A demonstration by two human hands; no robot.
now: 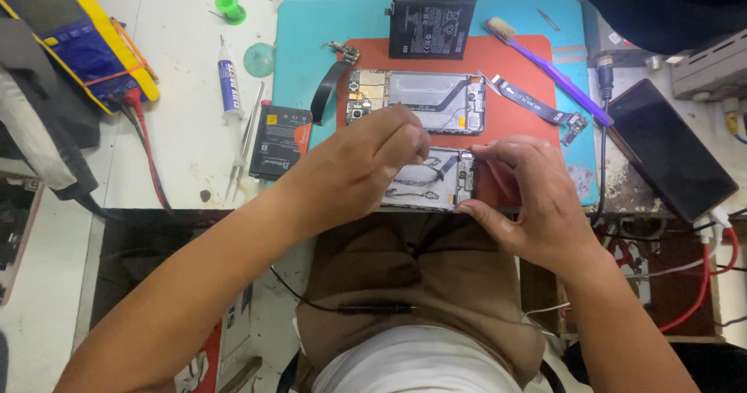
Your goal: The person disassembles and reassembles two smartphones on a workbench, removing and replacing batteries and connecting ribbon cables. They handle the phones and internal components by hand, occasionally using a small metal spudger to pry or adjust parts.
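Observation:
An opened phone chassis [436, 183] lies at the near edge of a red mat [517, 113]. My left hand [362, 167] rests over its left half, fingers curled and pinched at something small I cannot make out. My right hand [529, 198] grips the chassis's right end between thumb and fingers. Just beyond lies a second opened phone frame [416, 101] with its circuit board showing, and a black battery [430, 29] sits further back.
A teal mat [307, 43] lies under the red one. Around them are a purple brush [545, 62], a flex cable [537, 105], another battery [280, 140], tweezers [245, 144], a glue tube [227, 82], a yellow multimeter [74, 35] and a dark phone [669, 148] at right.

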